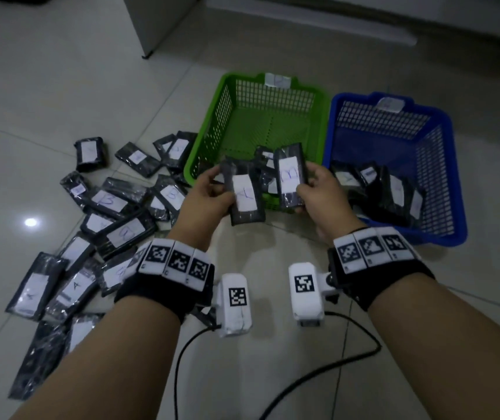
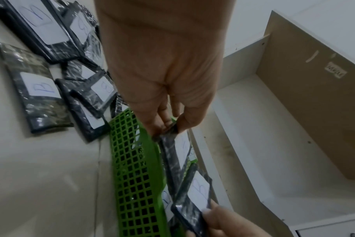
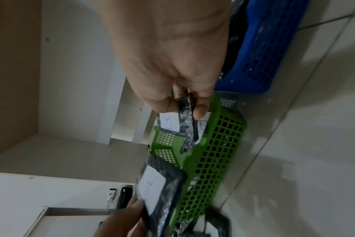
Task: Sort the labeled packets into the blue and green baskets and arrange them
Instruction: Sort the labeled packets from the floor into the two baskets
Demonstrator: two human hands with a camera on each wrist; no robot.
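Observation:
My left hand (image 1: 221, 189) pinches a black packet labelled A (image 1: 245, 195) by its left edge. My right hand (image 1: 306, 186) holds a black packet labelled B (image 1: 289, 177) upright. Both packets hang over the near rim of the green basket (image 1: 260, 116), which has a few packets (image 1: 265, 165) at its near end. To the right, the blue basket (image 1: 394, 122) holds several packets (image 1: 388, 189). In the left wrist view my left hand (image 2: 170, 126) grips the A packet (image 2: 178, 149) beside the green basket wall (image 2: 136, 176). In the right wrist view my right hand (image 3: 184, 105) pinches the B packet (image 3: 178, 125).
Several labelled packets (image 1: 115, 204) lie scattered on the tiled floor left of the green basket. A white cabinet (image 1: 157, 22) stands behind the baskets. Black cables (image 1: 333, 368) trail on the floor near my forearms.

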